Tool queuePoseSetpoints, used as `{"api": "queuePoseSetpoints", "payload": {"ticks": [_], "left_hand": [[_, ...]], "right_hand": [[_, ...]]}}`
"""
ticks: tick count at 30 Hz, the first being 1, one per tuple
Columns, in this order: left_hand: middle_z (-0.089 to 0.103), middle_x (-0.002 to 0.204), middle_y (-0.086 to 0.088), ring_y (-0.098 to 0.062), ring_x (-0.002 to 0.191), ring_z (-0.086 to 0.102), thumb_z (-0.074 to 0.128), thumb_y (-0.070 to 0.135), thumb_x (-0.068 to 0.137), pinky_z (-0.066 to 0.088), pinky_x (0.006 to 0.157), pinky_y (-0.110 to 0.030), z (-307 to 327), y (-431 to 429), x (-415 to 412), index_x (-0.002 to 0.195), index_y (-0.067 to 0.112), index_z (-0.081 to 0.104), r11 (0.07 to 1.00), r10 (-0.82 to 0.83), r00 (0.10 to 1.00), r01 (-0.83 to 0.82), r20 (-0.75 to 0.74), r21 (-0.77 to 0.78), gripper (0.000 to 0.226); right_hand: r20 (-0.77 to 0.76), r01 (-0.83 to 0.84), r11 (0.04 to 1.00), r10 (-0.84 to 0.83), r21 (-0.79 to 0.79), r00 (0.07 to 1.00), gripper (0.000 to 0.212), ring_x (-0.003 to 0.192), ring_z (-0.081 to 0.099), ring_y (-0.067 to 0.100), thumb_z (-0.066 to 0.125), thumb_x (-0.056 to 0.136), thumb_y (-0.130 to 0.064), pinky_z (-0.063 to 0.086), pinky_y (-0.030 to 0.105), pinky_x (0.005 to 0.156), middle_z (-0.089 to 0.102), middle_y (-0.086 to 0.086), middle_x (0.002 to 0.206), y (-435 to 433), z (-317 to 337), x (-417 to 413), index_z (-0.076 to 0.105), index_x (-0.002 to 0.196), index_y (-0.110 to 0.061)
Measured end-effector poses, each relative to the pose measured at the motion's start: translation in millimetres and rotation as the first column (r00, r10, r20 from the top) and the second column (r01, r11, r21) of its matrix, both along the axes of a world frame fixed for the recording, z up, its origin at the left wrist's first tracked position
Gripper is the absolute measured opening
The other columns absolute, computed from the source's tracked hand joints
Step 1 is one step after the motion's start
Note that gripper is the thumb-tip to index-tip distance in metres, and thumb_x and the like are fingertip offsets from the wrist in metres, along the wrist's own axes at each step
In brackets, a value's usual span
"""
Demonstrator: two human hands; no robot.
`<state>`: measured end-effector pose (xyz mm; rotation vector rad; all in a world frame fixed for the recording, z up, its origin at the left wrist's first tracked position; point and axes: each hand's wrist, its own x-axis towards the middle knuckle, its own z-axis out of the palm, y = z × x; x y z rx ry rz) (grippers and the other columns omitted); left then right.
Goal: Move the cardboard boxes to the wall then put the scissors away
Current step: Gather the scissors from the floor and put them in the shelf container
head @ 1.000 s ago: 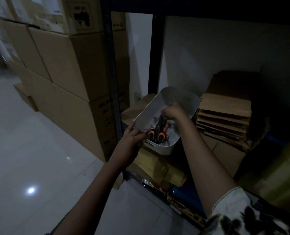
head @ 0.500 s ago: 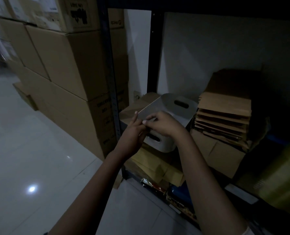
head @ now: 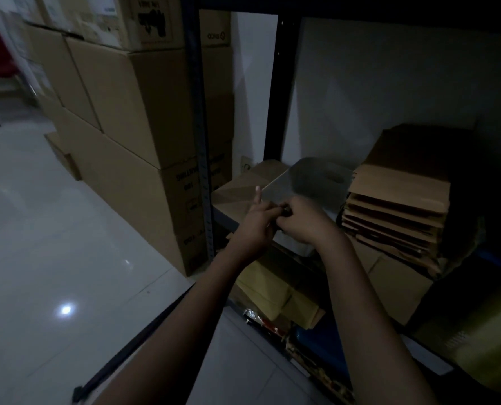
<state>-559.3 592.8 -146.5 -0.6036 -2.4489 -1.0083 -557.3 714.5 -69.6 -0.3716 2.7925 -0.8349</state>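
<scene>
A white plastic bin [head: 316, 178] sits level on the dark metal shelf, with a handle slot in its far wall. My left hand [head: 255, 229] and my right hand [head: 306, 225] meet at its near end, fingers curled over the front rim; my left index finger points up. The orange-handled scissors are hidden inside the bin. Large brown cardboard boxes [head: 144, 112] stand stacked against the wall left of the shelf.
A blue shelf post [head: 198, 141] stands between the boxes and the bin. Flattened cardboard sheets [head: 398, 206] are piled right of the bin. Yellow packets [head: 268, 293] and clutter fill the space under the shelf. A glossy tiled floor [head: 68, 244] lies at left.
The bin was tilted toward me while my right hand reached in at the scissors. It now lies level and farther back, and my right hand has come out to the front rim.
</scene>
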Motion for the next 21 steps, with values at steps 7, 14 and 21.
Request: {"api": "queuePoseSetpoints", "payload": {"ticks": [7,14,21], "left_hand": [[0.024,0.156,-0.015,-0.015,0.146,0.014,0.058,-0.003,0.089,0.022,0.116,-0.023,-10.3,1.1,0.2,0.139,0.009,0.044,0.996,0.037,0.999,-0.038,0.018,0.079,0.054],[0.037,0.147,-0.008,0.009,0.122,0.035,0.059,0.013,0.093,0.037,0.097,-0.008,-18.3,-36.3,43.7,0.143,0.008,0.04,0.906,0.292,0.951,-0.308,0.098,0.291,0.054],[0.05,0.133,-0.001,0.002,0.114,0.044,0.061,0.009,0.089,0.044,0.095,-0.023,-94.3,-115.1,145.0,0.134,0.013,0.045,0.693,0.555,0.763,-0.644,0.331,0.324,0.048]], "right_hand": [[-0.217,0.011,0.988,-0.044,-0.153,0.975,0.041,0.121,0.049,0.023,0.052,0.093,-0.016,0.044,0.044,0.1,0.056,0.007,0.13,-7.7,-22.8,-2.3,0.052,0.134,-0.019],[-0.384,-0.148,0.906,-0.018,-0.397,0.923,0.039,0.123,0.046,0.019,0.055,0.091,-0.014,0.045,0.039,0.101,0.051,0.003,0.132,-68.6,-46.9,28.7,0.054,0.129,-0.022],[-0.193,-0.268,0.847,0.199,-0.459,0.961,0.033,0.112,0.054,0.019,0.057,0.091,-0.009,0.049,0.034,0.094,0.056,0.008,0.124,-157.8,-128.9,90.0,0.058,0.124,-0.011]]}}
